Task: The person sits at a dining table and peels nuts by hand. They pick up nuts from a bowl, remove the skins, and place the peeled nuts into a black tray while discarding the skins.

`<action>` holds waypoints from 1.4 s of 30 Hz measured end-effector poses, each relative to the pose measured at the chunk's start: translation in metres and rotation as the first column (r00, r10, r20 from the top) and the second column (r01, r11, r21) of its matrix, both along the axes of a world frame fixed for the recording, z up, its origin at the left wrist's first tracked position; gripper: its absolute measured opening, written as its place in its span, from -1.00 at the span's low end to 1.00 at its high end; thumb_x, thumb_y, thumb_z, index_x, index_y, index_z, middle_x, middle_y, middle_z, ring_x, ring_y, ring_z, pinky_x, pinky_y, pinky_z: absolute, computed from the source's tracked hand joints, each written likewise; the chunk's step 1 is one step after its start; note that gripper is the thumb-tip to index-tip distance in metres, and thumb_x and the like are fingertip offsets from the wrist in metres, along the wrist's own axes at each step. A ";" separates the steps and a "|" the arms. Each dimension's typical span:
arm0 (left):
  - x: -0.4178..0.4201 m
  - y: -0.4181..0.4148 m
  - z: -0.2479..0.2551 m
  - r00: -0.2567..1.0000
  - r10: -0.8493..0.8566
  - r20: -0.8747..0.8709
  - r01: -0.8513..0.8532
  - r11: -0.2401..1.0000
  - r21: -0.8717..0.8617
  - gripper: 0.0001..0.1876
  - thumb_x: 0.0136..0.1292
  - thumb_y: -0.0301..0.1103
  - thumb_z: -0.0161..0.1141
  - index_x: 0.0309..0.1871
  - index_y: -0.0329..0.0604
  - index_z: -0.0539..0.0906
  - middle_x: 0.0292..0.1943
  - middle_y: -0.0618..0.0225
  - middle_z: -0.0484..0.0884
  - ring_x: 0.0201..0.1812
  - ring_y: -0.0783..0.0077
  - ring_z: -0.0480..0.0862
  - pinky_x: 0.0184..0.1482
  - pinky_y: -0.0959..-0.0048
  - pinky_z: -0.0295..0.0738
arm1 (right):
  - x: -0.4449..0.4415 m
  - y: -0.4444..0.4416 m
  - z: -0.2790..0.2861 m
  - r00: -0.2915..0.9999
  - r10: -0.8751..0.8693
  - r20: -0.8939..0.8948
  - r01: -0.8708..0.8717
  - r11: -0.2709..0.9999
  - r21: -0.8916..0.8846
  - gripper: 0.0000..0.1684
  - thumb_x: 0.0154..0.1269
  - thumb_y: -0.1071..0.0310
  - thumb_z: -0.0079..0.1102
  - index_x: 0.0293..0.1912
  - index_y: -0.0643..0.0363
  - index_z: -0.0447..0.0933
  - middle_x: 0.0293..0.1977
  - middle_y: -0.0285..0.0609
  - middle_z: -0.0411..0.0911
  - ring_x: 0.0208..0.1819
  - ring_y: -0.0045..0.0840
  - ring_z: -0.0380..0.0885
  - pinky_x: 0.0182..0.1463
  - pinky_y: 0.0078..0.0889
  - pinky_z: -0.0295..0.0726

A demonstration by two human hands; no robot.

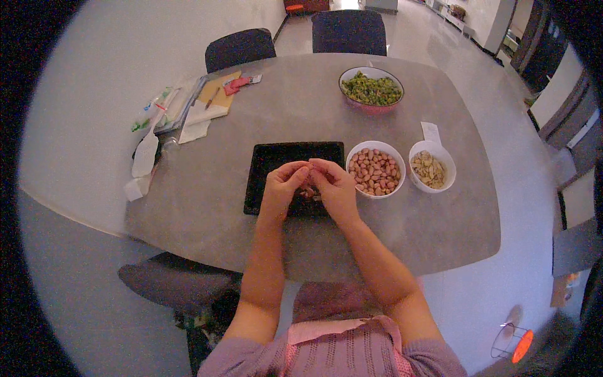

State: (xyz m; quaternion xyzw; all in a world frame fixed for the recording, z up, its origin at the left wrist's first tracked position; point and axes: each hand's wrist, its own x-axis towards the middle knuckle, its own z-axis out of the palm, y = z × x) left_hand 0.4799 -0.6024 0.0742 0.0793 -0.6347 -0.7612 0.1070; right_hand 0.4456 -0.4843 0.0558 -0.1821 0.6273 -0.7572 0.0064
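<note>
My left hand [286, 186] and my right hand [333, 187] meet at the fingertips over a black rectangular tray [252, 188]. Both pinch something small between thumbs and fingers; it is too hidden to name, though it may be a nut. Reddish-brown bits, like skins, lie in the tray [308, 192] under the fingers. Just right of my right hand stands a white bowl of pink-skinned peanuts [375, 170]. Beside it is a second white bowl holding pale, peeled-looking pieces [428, 169].
Farther back stands an enamel bowl of chopped greens [371, 90]. A paper slip [430, 132] lies behind the pale pieces' bowl. At the left edge are papers [205, 110], a pen, red packets [238, 85] and a white spatula [146, 154]. Chairs [349, 33] stand beyond the table.
</note>
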 end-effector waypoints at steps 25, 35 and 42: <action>-0.003 -0.001 -0.007 0.999 0.023 -0.037 -0.032 0.959 -0.280 -0.91 0.26 -0.44 0.05 -0.24 -0.24 0.53 -0.41 0.45 0.54 -0.39 0.63 0.48 -0.33 0.61 0.44 | 0.001 -0.004 -0.005 0.999 0.004 0.049 -0.005 1.000 0.012 -0.79 0.19 0.39 0.17 -0.18 0.28 0.56 -0.34 -0.21 0.59 -0.35 -0.62 0.55 -0.29 -0.60 0.55; -0.002 0.001 -0.006 0.998 0.029 -0.053 -0.039 0.981 -0.192 -0.89 0.23 -0.49 0.08 -0.21 -0.29 0.55 -0.42 0.39 0.58 -0.44 0.63 0.54 -0.40 0.62 0.49 | 0.001 -0.002 0.001 0.995 0.004 0.098 -0.001 1.000 -0.030 -0.80 0.20 0.40 0.14 -0.19 0.28 0.55 -0.33 -0.20 0.57 -0.36 -0.60 0.55 -0.30 -0.58 0.54; -0.004 -0.003 -0.012 0.997 0.005 -0.076 -0.019 0.982 -0.188 -0.89 0.23 -0.51 0.07 -0.20 -0.29 0.54 -0.41 0.38 0.59 -0.43 0.60 0.56 -0.38 0.60 0.50 | 0.000 -0.003 -0.007 0.999 -0.043 -0.018 0.044 0.998 0.055 -0.82 0.18 0.41 0.15 -0.21 0.27 0.57 -0.33 -0.17 0.58 -0.31 -0.55 0.55 -0.23 -0.55 0.53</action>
